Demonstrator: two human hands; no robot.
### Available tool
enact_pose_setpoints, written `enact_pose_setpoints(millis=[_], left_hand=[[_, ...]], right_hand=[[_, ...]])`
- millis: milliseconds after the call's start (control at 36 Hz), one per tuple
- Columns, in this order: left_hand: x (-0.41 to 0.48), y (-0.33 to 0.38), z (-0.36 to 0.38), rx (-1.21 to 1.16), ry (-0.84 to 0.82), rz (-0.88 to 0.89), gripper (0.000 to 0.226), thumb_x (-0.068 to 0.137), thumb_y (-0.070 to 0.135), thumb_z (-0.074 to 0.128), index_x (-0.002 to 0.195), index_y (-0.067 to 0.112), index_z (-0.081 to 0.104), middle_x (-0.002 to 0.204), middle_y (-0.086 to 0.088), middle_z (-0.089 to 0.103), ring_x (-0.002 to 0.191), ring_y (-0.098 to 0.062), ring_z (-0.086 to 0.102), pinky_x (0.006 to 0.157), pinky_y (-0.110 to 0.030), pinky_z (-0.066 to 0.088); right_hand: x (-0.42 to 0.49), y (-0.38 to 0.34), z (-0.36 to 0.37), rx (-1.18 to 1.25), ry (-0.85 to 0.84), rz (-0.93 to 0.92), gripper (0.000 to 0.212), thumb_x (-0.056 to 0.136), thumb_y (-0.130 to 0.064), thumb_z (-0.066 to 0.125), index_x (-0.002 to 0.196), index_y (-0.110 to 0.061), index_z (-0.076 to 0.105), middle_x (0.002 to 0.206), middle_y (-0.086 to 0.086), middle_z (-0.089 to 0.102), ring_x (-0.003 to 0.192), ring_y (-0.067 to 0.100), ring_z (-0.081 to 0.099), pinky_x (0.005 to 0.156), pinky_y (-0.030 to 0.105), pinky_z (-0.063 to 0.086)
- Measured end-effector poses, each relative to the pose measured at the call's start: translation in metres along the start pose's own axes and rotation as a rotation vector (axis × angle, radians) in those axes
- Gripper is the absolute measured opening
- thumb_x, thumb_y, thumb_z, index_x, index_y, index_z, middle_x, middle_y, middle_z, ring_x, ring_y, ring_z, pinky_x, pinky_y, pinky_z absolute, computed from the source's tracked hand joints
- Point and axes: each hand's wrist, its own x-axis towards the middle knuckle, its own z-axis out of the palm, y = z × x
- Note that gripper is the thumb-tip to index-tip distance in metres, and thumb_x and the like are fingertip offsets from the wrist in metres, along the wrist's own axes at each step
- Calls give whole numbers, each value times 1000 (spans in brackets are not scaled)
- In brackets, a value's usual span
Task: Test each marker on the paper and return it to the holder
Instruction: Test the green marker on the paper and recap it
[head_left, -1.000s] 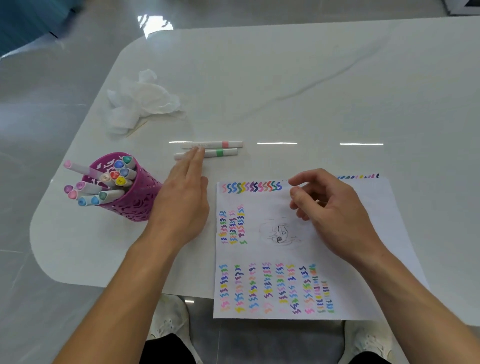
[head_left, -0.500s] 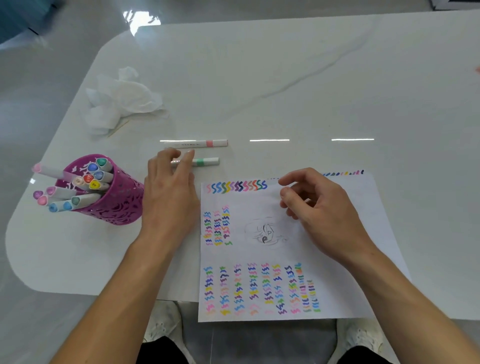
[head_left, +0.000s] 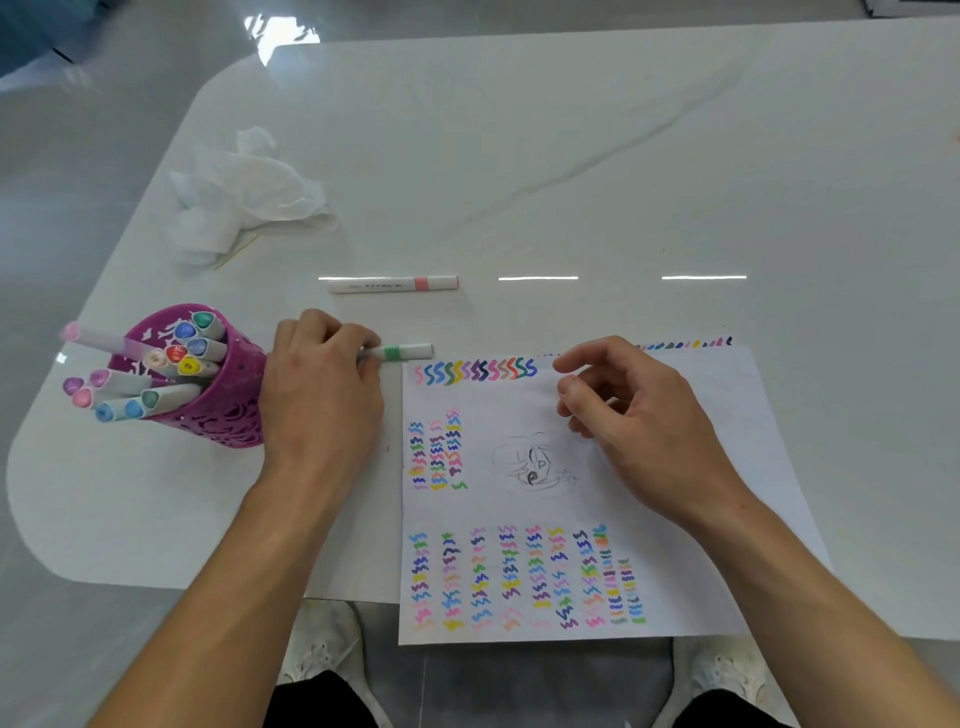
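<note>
Two markers out of the purple holder (head_left: 228, 410): left hand (head_left: 322, 395) curls round the green-banded marker (head_left: 405, 352), pink-banded marker (head_left: 393, 283) lies apart. Right hand (head_left: 639, 415) loosely curled, empty, on squiggle-crowded paper (head_left: 737, 415). Probably nearly done.

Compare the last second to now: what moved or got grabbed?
The left hand curled its fingers round the green-banded marker and drew it nearer, away from the pink-banded marker. Unchanged: that marker, right hand idle over the paper, holder.
</note>
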Motion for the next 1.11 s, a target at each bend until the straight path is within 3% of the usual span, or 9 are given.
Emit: enact_pose_setpoints(millis=[222, 361, 472, 528, 694, 861, 1028, 1111], left_hand=[[2, 14, -10, -165, 99, -7, 15, 95, 17, 63, 107, 13, 70, 101, -4, 62, 99, -25, 54, 76, -24, 33], [-4, 37, -23, -495, 98, 40, 11, 93, 18, 67, 102, 22, 71, 95, 9, 66, 88, -6, 61, 80, -16, 45], [-15, 58, -22, -792, -25, 5, 10, 90, 19, 66, 97, 21, 72, 90, 8, 73, 82, -13, 68, 79, -27, 55], [-22, 65, -19, -864, -127, -16, 9, 90, 17, 69, 98, 18, 74, 89, 7, 75, 84, -14, 70, 82, -35, 57], [-34, 78, -18, -918, -297, 6, 13, 89, 25, 74, 101, 23, 77, 88, 12, 76, 86, -9, 73, 82, -32, 58], [-37, 78, -21, -893, -325, -33, 17, 87, 24, 76, 103, 26, 79, 85, 18, 76, 80, 5, 70, 75, -11, 52], [-33, 71, -23, -846, -369, -44, 18, 82, 27, 80, 101, 28, 80, 89, 17, 77, 84, 4, 71, 83, -22, 57], [-30, 68, -24, -879, -396, -66, 29, 79, 34, 81, 107, 30, 75, 86, 15, 76, 83, -3, 72, 78, -23, 57]], right_hand=[[-1, -2, 1, 13, -1, 8, 11, 98, -22, 65, 102, -32, 69, 84, -8, 73, 77, 12, 70, 82, 39, 60], [-3, -7, 2, 33, -3, -26, 10, 98, -22, 67, 101, -31, 70, 84, -6, 73, 78, 12, 71, 80, 37, 60], [-3, -12, 3, 87, -2, -59, 5, 97, -29, 70, 101, -31, 71, 87, -5, 75, 82, 16, 72, 83, 44, 60], [-4, -14, 5, 113, 6, -70, 12, 95, -40, 70, 105, -33, 73, 92, -8, 77, 87, 14, 73, 85, 45, 60], [-3, -15, 8, 89, -5, -96, 36, 95, -47, 60, 121, -27, 74, 107, -13, 77, 101, 7, 72, 88, 38, 61], [-4, -12, 7, 106, -12, -76, 22, 98, -31, 68, 119, -27, 76, 100, -10, 79, 94, 11, 75, 84, 42, 62], [-5, -12, 4, 52, -5, -126, 12, 95, -30, 71, 104, -33, 78, 84, -10, 75, 78, 10, 69, 73, 29, 56], [-6, -12, -1, -53, -2, -180, 13, 89, -27, 72, 92, -39, 74, 79, -11, 70, 71, 8, 60, 65, 17, 47]])
